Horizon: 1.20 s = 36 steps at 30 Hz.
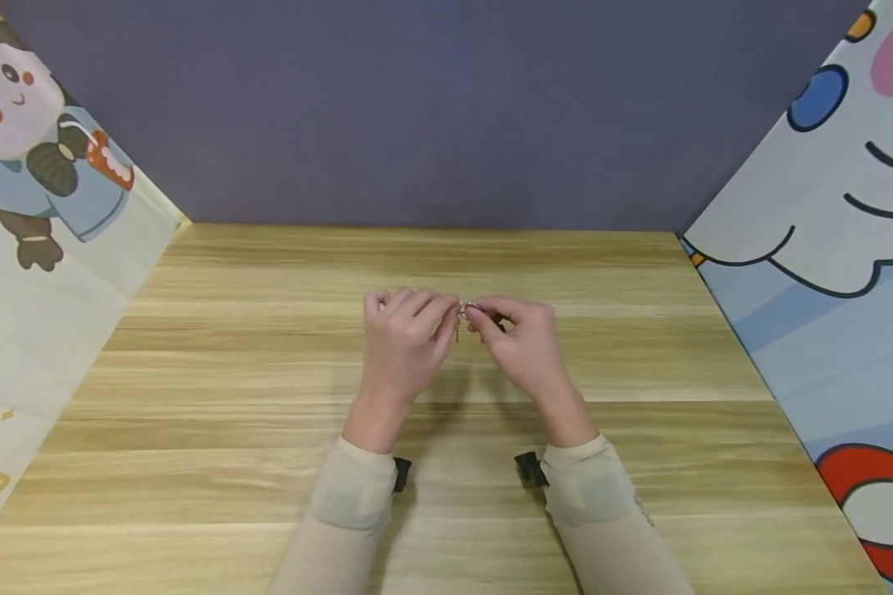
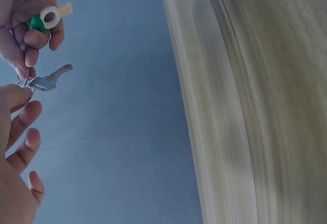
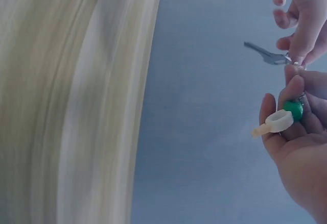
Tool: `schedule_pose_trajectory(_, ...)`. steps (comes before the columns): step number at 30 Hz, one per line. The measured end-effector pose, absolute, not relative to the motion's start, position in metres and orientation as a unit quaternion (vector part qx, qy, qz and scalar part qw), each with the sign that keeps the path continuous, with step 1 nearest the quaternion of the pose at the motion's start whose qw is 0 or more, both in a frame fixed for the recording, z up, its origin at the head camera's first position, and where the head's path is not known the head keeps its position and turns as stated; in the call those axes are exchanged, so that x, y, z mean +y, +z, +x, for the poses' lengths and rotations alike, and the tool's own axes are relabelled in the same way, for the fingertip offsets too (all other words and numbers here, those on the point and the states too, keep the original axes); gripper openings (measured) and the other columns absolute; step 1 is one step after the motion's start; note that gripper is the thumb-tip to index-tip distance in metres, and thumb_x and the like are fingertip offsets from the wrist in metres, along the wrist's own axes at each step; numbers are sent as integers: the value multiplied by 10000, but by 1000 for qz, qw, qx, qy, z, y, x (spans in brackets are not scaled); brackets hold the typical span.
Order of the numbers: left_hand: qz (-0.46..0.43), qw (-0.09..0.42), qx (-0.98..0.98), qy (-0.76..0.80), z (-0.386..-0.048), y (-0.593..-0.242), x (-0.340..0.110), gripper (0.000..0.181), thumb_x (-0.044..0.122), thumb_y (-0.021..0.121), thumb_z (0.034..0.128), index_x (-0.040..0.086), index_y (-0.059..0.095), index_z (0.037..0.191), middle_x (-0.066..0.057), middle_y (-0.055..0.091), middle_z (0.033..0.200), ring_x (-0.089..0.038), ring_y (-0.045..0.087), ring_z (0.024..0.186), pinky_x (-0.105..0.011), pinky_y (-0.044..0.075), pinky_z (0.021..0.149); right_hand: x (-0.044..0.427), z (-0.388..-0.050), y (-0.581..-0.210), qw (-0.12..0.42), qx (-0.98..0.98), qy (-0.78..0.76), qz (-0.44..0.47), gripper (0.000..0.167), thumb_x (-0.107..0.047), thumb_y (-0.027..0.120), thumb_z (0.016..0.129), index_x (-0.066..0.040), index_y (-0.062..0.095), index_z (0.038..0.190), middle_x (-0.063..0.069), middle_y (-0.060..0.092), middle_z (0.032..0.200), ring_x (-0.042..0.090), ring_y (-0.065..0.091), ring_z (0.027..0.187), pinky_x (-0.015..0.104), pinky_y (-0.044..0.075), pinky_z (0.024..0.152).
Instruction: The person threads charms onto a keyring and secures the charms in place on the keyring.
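A metal key hangs on a split key ring between the two hands. My left hand pinches the ring between thumb and forefinger, its other fingers spread apart. Facing it, my right hand pinches the ring from the other side. Against the right hand's curled fingers lies a keychain charm with a green bead, a white ring-shaped piece and a pale orange tip. Fingertips partly hide the ring, so I cannot tell whether the charm's chain is threaded on it. Both hands are above the table.
Below the hands is a wood-grain table. A dark blue-grey panel rises at its back edge. Printed cartoon panels stand on the left and right. A black strap piece sits by the right wrist.
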<state>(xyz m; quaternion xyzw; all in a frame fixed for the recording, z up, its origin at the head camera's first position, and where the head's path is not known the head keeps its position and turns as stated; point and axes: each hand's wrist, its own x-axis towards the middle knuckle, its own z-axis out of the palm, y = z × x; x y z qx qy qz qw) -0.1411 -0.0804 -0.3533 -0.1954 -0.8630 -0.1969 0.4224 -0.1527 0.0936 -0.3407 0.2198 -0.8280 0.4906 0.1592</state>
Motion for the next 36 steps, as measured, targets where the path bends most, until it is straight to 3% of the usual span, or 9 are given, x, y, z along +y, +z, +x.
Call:
schedule_pose_trajectory(5, -201, 432, -865, -158, -141, -353, -81, 154, 204, 719, 1027, 140, 853, 990, -15, 836, 898, -226, 749, 753, -477, 430, 775, 94, -153, -338, 200, -844, 426, 259, 98, -45, 753, 977, 21, 822, 1002, 100, 790, 801, 175, 700, 684, 244, 522, 613)
schedule_pose_trajectory(11, -206, 434, -868, -129, -141, -353, -81, 174, 200, 699, 1035, 137, 856, 999, -15, 838, 897, -218, 737, 721, -481, 421, 789, 94, -152, -335, 203, -856, 398, 261, 110, -60, 748, 985, 18, 821, 1012, 101, 800, 826, 166, 706, 673, 249, 521, 601)
schedule_pose_trajectory(25, -198, 444, -862, -143, -143, -354, -81, 203, 184, 674, 1031, 134, 841, 928, -16, 827, 842, -206, 722, 688, -476, 396, 788, 95, -153, -333, 134, -847, 463, 223, 124, -97, 731, 1010, -17, 826, 1018, 72, 780, 795, 144, 657, 666, 370, 580, 660)
schedule_pose_trajectory(31, -192, 442, -859, -171, -143, -355, -82, 203, 184, 683, 1015, 129, 825, 880, -20, 813, 798, -211, 702, 656, -475, 396, 780, 94, -153, -332, 107, -842, 492, 195, 133, -132, 737, 1014, -36, 829, 1025, 74, 786, 805, 172, 667, 673, 303, 575, 670)
schedule_pose_trajectory(36, -185, 427, -855, -229, -142, -356, -83, 201, 174, 677, 1014, 110, 821, 889, -35, 814, 818, -219, 731, 691, -485, 408, 770, 93, -152, -331, 85, -831, 519, 178, 139, -151, 737, 1018, -49, 830, 1031, 85, 786, 819, 183, 660, 678, 234, 491, 572)
